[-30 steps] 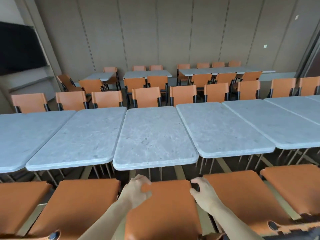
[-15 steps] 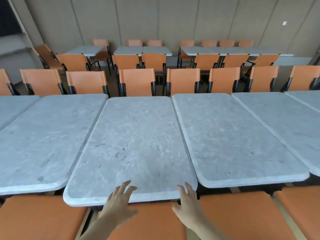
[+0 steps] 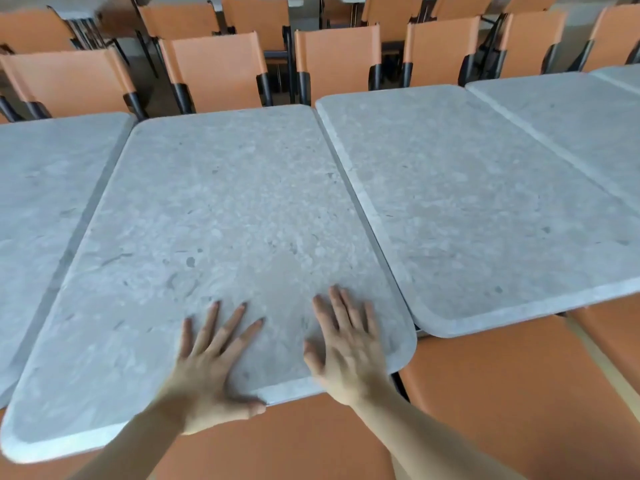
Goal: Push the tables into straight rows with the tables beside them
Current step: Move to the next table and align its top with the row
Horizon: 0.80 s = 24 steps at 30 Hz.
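A grey stone-topped table (image 3: 221, 216) fills the middle of the head view. Its near edge juts closer to me than the edges of the table on its right (image 3: 485, 209) and the table on its left (image 3: 38, 188). My left hand (image 3: 211, 368) lies flat on the top near the front edge, fingers spread, thumb at the rim. My right hand (image 3: 346, 348) lies flat beside it, fingers spread, close to the near right corner. Neither hand holds anything.
Orange chair seats (image 3: 277, 445) sit right under my arms along the near side. A row of orange chairs (image 3: 214, 64) with black frames backs against the far edge of the tables. A further table (image 3: 588, 109) continues the row to the right.
I have leaned in over the table. Both hands have left the chair back, reached forward and come down flat on the tabletop.
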### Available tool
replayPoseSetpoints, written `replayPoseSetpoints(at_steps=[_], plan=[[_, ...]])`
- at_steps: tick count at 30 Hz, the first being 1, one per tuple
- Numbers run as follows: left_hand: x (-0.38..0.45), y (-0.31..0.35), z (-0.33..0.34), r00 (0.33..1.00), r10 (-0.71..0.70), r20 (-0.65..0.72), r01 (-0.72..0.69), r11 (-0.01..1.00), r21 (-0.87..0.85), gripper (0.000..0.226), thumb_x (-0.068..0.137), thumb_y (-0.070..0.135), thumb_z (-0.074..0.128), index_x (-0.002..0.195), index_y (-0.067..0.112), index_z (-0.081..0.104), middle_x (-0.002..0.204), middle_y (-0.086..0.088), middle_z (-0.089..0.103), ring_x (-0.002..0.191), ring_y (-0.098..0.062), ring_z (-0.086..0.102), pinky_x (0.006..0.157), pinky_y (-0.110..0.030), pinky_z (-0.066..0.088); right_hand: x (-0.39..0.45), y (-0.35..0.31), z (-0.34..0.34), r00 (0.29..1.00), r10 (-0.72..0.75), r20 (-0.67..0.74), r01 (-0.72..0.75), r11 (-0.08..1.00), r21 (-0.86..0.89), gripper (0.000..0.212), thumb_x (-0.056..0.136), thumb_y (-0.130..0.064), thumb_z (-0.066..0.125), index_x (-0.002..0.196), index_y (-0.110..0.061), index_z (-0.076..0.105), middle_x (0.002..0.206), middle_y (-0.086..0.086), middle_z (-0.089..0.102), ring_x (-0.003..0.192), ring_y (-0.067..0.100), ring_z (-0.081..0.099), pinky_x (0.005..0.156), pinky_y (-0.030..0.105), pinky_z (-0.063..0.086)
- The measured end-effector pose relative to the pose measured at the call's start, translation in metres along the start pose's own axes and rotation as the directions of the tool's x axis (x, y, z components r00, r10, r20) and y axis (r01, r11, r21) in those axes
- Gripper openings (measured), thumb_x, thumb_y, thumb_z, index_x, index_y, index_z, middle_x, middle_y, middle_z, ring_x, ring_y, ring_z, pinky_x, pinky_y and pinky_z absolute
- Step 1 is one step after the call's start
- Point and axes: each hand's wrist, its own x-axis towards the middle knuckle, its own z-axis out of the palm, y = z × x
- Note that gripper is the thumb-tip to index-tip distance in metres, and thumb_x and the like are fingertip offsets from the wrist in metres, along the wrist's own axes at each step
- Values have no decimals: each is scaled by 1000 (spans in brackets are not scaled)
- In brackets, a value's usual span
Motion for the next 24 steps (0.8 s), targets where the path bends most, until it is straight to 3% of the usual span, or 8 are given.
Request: replayPoseSetpoints(at_steps=[5,8,10,13,17,19,21,24], plan=[[-4,1,1,999,-43,-32,42,999,-34,123,56,95,48,154,54,-14,167,16,-17,153,-22,-28,122,-56,-13,-7,-5,-2,994,22,-111,-20,1000,13,66,79,-45,49,138,-17,59,149,13,54,139,30,49,116,55,32],[-8,4,0,997,-66,-30,64,997,-41,116,56,96,41,151,58,-14,165,20,-22,151,-20,-30,123,-55,-14,-13,-7,-6,982,46,-182,-41,999,27,65,78,-43,42,134,-15,58,146,16,52,123,38,57,114,53,38],[-12,6,1,994,-88,-60,84,995,-60,113,53,98,37,150,62,-9,167,20,-15,153,-15,-26,124,-54,-11,-20,-11,-7,979,92,-182,-87,996,32,72,78,-47,31,140,-15,51,152,16,43,121,38,55,117,50,32],[-22,10,8,974,-184,-132,173,981,-94,113,50,106,28,151,63,1,169,17,-6,156,-13,-14,123,-58,-9,-23,-13,-5,980,114,-163,-110,993,30,79,80,-56,17,141,-20,51,160,10,36,137,28,45,123,54,14],[-30,11,16,971,-228,-76,229,973,5,113,47,110,10,146,65,-20,167,11,-19,155,-24,-21,120,-65,-8,-20,-8,-6,993,114,-21,-114,993,-32,71,93,-69,28,152,-29,36,168,12,18,156,28,12,123,60,1],[-26,9,15,976,-206,-65,209,977,46,116,44,110,15,142,65,-27,166,10,-24,154,-24,-23,120,-66,-5,-18,1,-18,996,87,30,-86,996,-21,74,94,-73,29,156,-34,30,169,7,17,156,25,9,125,52,3],[-24,7,14,977,-206,-46,209,975,80,115,52,106,29,138,64,-34,165,8,-29,153,-25,-25,120,-66,-4,-15,15,-29,998,45,43,-45,999,2,67,96,-71,29,155,-39,34,166,-2,25,153,19,17,121,44,12],[-23,6,15,979,-202,-30,204,973,108,114,55,103,34,134,64,-39,164,6,-31,153,-27,-25,120,-67,-3,-15,31,-27,998,-46,-44,44,998,-44,57,98,-66,32,149,-44,42,158,-11,39,145,14,28,114,38,20]])
